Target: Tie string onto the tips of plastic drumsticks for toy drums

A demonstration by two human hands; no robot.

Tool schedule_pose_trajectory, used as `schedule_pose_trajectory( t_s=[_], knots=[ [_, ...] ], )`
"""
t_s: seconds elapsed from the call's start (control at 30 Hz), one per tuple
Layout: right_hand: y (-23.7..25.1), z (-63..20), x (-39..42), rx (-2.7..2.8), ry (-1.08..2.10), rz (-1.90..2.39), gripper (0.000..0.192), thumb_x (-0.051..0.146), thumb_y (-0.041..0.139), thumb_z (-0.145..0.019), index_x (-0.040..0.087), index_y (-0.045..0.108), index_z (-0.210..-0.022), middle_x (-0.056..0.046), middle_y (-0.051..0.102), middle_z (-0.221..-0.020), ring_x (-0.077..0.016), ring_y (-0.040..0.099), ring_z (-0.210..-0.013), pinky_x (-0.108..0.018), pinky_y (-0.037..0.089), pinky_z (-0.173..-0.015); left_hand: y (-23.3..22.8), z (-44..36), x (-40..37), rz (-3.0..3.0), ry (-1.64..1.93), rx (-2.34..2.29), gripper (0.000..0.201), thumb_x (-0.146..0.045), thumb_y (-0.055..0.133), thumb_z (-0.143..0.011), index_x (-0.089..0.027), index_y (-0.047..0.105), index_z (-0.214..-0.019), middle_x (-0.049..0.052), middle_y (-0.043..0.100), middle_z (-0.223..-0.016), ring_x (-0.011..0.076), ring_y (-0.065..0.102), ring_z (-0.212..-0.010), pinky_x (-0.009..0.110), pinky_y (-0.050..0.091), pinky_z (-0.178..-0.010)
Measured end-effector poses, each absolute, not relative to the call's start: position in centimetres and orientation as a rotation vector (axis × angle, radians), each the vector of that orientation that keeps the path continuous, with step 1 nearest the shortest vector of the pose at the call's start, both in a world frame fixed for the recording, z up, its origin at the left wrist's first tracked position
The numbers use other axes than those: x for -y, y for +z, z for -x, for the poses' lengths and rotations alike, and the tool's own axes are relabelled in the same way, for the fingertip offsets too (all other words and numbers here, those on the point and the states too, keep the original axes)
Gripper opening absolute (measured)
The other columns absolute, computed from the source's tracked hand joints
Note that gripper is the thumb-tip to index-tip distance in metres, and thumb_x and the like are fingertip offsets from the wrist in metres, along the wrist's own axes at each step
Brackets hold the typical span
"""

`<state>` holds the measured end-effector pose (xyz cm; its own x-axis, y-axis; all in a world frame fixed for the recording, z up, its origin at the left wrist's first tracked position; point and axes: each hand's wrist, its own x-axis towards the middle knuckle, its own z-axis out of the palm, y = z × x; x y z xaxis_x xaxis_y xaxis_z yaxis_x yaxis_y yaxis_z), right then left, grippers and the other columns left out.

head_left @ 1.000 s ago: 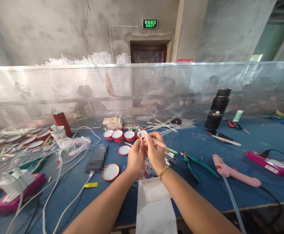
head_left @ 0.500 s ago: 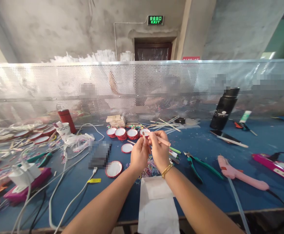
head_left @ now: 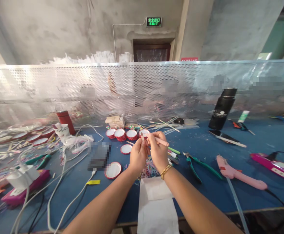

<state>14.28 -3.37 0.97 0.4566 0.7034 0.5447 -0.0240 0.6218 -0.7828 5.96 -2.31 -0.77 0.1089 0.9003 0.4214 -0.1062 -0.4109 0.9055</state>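
Note:
My left hand [head_left: 138, 156] is closed, pinching a small flat stick [head_left: 142, 136] with a brownish tip, held upright above the table. Beside it, my right hand [head_left: 159, 154] grips a pink marker pen [head_left: 162, 141], its near end pointing right and its tip close to the stick. Whether the tip touches the stick I cannot tell. Below both hands lies a tangle of coloured threads [head_left: 149, 170]. Several red-edged round white lids [head_left: 131, 134] stand in stacks just behind the hands, and a single lid [head_left: 113, 170] lies to the left.
Right of my hands lie green-handled pliers [head_left: 201, 165], a pink glue gun [head_left: 241, 174] and a tilted black bottle [head_left: 222, 109]. A white paper [head_left: 157, 208] hangs over the front edge. Cables, a phone [head_left: 99, 156] and a red flask [head_left: 66, 122] occupy the left. A perforated screen [head_left: 142, 84] stands behind.
The whole view has shifted slightly, with things appearing a little further left. Both hands keep their hold on the stick and the marker pen, in nearly the same pose.

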Motion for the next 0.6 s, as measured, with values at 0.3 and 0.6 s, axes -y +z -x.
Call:
schedule_pose_trajectory(
  t_s=[0.3, 0.6],
  knots=[
    [0.81, -14.61, 3.05, 1.024, 0.463, 0.819, 0.030, 0.050, 0.065, -0.090, 0.023, 0.054, -0.083, 0.003, 0.062, -0.068, -0.0160, 0.061, -0.062, -0.029, 0.050, -0.059, -0.50, -5.99, 2.35, -1.448, 1.451, -0.754, 0.056, -0.076, 0.057, -0.084, -0.021, 0.049, -0.077, -0.007, 0.043, -0.054, 0.0080, 0.035, -0.046, 0.022, 0.027, -0.045],
    [0.48, -14.22, 2.70, 1.040, 0.557, 0.776, 0.038, 0.060, 0.064, -0.092, 0.023, 0.056, -0.093, 0.001, 0.068, -0.074, -0.0183, 0.068, -0.066, -0.032, 0.056, -0.063, -0.46, -5.86, 1.69, -1.373, 1.453, -0.737, 0.056, -0.075, 0.060, -0.083, -0.021, 0.048, -0.076, -0.007, 0.044, -0.054, 0.0083, 0.035, -0.046, 0.023, 0.029, -0.046]
  ],
)
